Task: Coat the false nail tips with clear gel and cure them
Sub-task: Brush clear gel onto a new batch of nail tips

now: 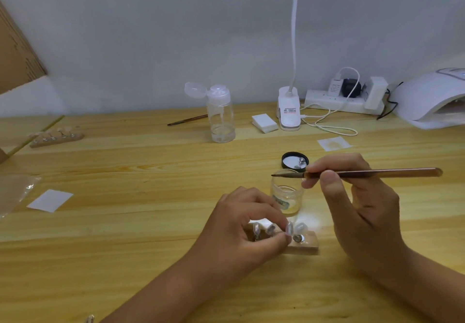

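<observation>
Pinching an upright false nail tip [289, 229] on the wooden holder [308, 245] with the left grip [241, 227], on the bench [125, 222]. Pinching the brush [372, 172] in the right grip [357, 197], handle level, bristles pointing left over the gel jar [286, 197], just beyond that tip.

Looks like a little home nail-art desk to me. Pine surface [125, 172] pushed up against a bare wall [176, 33], curing lamp [432, 99] on the right, clip lamp [289, 111] beside a loaded power strip [327, 97]. Then there's a pump bottle [221, 116], open gel jar [286, 197], brush [377, 173] and nail tips [300, 227] on wooden stands. Cardboard [15, 53] leans at the left edge.
</observation>
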